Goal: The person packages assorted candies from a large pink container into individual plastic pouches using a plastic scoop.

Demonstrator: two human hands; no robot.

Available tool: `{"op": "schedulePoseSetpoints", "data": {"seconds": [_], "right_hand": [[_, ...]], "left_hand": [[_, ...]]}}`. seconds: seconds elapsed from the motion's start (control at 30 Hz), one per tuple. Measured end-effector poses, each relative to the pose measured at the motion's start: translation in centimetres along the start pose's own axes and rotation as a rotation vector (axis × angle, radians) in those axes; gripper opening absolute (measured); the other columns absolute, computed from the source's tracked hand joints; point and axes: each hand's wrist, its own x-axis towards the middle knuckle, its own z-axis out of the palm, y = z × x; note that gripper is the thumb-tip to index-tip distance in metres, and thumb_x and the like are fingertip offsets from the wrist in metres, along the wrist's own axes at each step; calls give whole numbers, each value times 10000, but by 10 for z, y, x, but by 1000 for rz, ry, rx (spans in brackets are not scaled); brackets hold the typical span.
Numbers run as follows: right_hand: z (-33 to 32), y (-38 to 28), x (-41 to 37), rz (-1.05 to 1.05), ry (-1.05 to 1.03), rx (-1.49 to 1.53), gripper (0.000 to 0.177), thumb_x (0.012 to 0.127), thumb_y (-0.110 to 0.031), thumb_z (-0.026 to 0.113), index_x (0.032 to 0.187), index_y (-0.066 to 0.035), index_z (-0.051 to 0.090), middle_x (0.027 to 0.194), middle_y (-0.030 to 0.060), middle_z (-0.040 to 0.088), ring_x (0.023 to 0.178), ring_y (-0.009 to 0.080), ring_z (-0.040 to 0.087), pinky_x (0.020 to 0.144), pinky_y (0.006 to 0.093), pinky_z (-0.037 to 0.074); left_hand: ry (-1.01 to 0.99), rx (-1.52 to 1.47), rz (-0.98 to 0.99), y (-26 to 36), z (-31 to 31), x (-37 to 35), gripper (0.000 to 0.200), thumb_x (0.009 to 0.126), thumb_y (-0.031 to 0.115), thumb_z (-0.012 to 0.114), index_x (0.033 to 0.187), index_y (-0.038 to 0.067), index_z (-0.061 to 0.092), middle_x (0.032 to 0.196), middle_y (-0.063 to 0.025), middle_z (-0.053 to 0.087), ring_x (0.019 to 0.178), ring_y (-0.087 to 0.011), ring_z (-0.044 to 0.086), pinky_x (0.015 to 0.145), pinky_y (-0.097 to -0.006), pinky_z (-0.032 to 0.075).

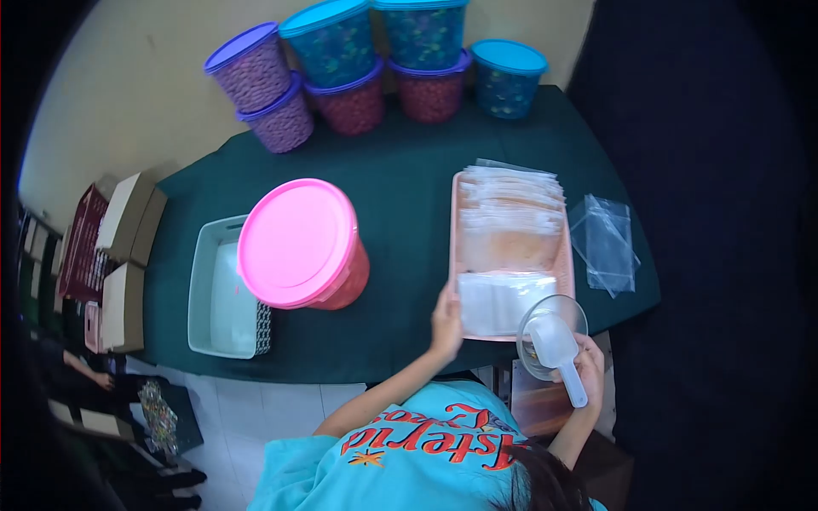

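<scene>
My right hand (588,364) is closed on a clear round bowl (527,362) at the table's front edge, by the near right corner of a pink tray (456,217). A white plastic scoop (554,342) lies in the bowl with its handle over the rim, toward me. My left hand (446,324) grips the near left side of the tray, its fingertips partly hidden by the edge. Inside the tray stands a row of packed clear bags (511,200), and a flat stack of clear plastic bags (504,302) lies nearer me.
Loose clear bags (609,243) lie right of the tray. On the left stand a pink-lidded tub (298,243) and a pale green basket (204,289). Stacked lidded tubs (349,106) line the back; cardboard boxes (123,307) sit far left. Another person's hand (104,381) shows lower left.
</scene>
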Motion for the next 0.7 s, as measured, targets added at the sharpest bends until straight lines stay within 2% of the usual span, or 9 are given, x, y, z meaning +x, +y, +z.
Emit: {"op": "schedulePoseSetpoints", "data": {"seconds": [0.1,0.17,0.27,0.33,0.4,0.47,0.57,0.67,0.7], "right_hand": [[8,-1,4,-49,-19,47,411,644,3,351,1035,61,462,838,186,557,461,223,559,376,301,491],[10,-1,4,-50,-37,32,401,656,3,349,1037,62,459,833,181,556,465,218,557,374,299,488],[20,5,12,-68,-116,-3,366,701,2,339,1043,53,459,793,157,557,462,198,548,363,283,472],[36,3,15,-50,-140,-45,355,708,0,337,1037,50,461,788,150,558,458,190,542,360,276,469],[65,0,16,-5,-189,-44,356,696,1,344,1028,51,462,813,153,558,474,191,549,362,279,472],[91,1,21,73,-202,-13,353,686,7,347,1016,57,462,828,156,557,503,194,560,362,279,472],[123,10,33,96,-382,-108,370,667,16,357,1017,60,467,819,155,557,527,203,567,387,292,492],[159,24,36,143,-567,-214,421,627,-11,365,1026,86,458,853,182,563,565,226,591,406,307,518],[174,31,33,165,-627,-262,430,618,-9,369,1027,89,461,852,186,560,564,232,591,409,313,520]], "left_hand": [[-195,131,14,-9,19,-14,522,920,244,358,1362,80,133,1278,-197,378,1131,-258,425,942,-307,325],[-235,7,-53,0,18,-17,541,917,233,372,1364,71,114,1280,-204,373,1177,-269,386,973,-307,290],[-295,-221,-17,-2,-9,-10,532,908,215,402,1340,9,169,1291,-177,376,1207,-255,355,1004,-324,255],[-479,-221,-260,8,-52,-4,440,913,197,405,1278,-21,291,1270,-159,400,1163,-229,410,982,-307,314],[-424,-185,-245,24,-100,-7,325,901,205,439,1126,-29,453,1090,-155,539,1032,-213,522,901,-313,400],[-268,-203,-271,46,-152,-17,242,880,192,470,985,-21,521,955,-131,582,909,-215,582,860,-321,439],[264,-159,-136,70,-228,-44,190,860,202,500,882,16,530,738,-79,565,638,-159,591,628,-304,525],[863,-106,171,84,-298,-68,136,860,172,496,796,54,517,623,-9,462,498,-73,436,488,-215,403],[1025,-162,240,87,-317,-71,99,860,169,500,838,74,491,671,4,445,562,-66,423,503,-202,374]]}}
